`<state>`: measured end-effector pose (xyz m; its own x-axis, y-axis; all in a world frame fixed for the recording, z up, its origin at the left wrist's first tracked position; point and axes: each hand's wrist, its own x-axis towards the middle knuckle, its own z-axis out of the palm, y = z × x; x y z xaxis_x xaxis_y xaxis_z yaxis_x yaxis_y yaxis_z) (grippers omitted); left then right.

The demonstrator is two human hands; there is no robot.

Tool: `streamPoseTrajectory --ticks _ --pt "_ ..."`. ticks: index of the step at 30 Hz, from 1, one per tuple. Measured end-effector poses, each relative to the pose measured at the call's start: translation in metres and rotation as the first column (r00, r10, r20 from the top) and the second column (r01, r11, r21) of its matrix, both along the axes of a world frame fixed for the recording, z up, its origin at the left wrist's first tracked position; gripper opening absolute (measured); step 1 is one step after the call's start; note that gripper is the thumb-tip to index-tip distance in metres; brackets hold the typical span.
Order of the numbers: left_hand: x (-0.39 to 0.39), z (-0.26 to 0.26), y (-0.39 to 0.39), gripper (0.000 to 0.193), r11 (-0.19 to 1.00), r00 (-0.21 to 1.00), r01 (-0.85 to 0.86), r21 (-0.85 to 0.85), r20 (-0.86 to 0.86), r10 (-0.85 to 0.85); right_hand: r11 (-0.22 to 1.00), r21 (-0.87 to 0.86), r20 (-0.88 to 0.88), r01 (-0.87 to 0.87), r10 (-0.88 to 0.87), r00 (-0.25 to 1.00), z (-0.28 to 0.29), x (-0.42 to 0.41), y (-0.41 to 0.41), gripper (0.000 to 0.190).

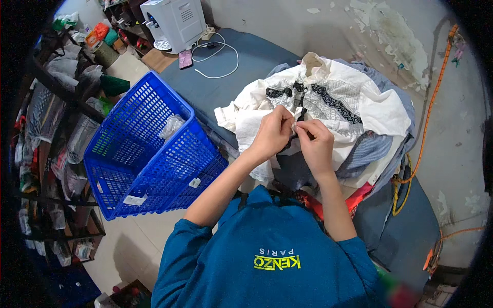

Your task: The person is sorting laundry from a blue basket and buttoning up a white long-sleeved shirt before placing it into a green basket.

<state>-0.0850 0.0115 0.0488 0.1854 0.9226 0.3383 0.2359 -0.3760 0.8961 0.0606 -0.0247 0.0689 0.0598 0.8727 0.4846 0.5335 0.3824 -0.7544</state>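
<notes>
A white shirt [339,82] with black scroll-patterned trim and pale stitched front panels lies spread before me, collar at the far side. My left hand [274,130] pinches the front edge of this shirt between thumb and fingers. Close against it, my right hand [317,144] grips the same edge, the fingertips of both almost meeting. A small pale spot shows between them, too small to make out. Beneath the white shirt lie a blue striped garment [364,154] and a red cloth [360,198], partly hidden.
A blue plastic basket [169,154] stands tilted at my left, with a crumpled clear bag [172,127] inside. Beyond are a phone [185,59], a white cable [237,57] and a white appliance [175,23]. Shelves of bagged goods [46,111] line the left; an orange cord [435,104] hangs right.
</notes>
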Motion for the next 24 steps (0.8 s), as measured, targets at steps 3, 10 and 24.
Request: streamPoseTrajectory --ticks 3,10,24 --pt "0.007 0.007 0.009 0.014 0.999 0.996 0.012 0.053 0.086 -0.017 0.997 0.047 0.034 -0.055 0.053 0.998 0.006 0.008 0.011 0.011" --pt "0.01 0.036 0.045 0.054 0.943 0.88 0.293 -0.157 0.431 -0.202 0.994 0.081 0.054 -0.075 0.071 0.996 0.017 0.033 0.034 0.014" --pt "-0.05 -0.091 -0.039 0.082 0.959 0.925 -0.276 -0.069 -0.291 0.246 0.991 0.044 0.606 -0.129 0.076 0.792 -0.051 0.072 0.048 0.025"
